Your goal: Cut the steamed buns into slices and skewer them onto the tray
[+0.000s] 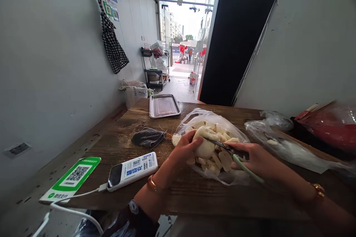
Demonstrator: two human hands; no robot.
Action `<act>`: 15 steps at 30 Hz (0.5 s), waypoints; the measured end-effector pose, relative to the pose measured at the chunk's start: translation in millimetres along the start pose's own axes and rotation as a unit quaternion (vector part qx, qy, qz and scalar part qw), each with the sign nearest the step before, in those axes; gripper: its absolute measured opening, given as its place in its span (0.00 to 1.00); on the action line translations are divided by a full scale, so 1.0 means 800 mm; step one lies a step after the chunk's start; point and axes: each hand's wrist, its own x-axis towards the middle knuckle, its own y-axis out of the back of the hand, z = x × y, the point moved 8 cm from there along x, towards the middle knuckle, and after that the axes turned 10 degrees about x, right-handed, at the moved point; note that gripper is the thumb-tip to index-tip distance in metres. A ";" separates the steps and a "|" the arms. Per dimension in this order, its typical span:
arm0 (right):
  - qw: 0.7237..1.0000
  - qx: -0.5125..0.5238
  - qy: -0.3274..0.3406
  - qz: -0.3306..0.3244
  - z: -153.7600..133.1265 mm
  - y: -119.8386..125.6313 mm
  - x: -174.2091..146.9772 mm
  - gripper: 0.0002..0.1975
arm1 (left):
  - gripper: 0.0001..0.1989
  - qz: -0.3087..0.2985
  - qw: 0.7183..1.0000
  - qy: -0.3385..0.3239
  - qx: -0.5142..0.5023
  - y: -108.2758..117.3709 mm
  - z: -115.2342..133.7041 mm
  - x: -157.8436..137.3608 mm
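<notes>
My left hand point(185, 144) is closed around a pale, rounded steamed bun point(205, 149) above an open clear plastic bag point(221, 118). In my right hand point(257, 161) is a pair of scissors point(226, 147) with dark blades and a light green handle. The blades point left and reach the upper side of the bun; how deep they go in is hard to tell. Several cut off-white pieces point(217, 163) fill the bag below both hands.
A metal tray point(164, 106) lies at the table's far edge. Nearer are a dark grey cloth point(148, 137), a white device point(132, 171) with a cable, and a green QR code sign point(73, 177). Crumpled plastic point(289, 152) and a red bag point(330, 124) are at right.
</notes>
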 end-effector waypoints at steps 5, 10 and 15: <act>0.999 0.009 0.009 -0.045 -0.009 -0.008 0.002 0.37 | 0.31 -0.002 1.000 0.000 -0.001 -0.002 0.006 -0.002; 0.998 0.003 0.012 -0.061 -0.017 -0.013 0.014 0.40 | 0.29 0.003 0.998 -0.012 0.062 -0.003 0.008 -0.003; 0.998 -0.011 -0.003 -0.058 -0.014 -0.015 0.023 0.41 | 0.27 0.009 0.992 -0.033 0.118 0.001 0.005 -0.001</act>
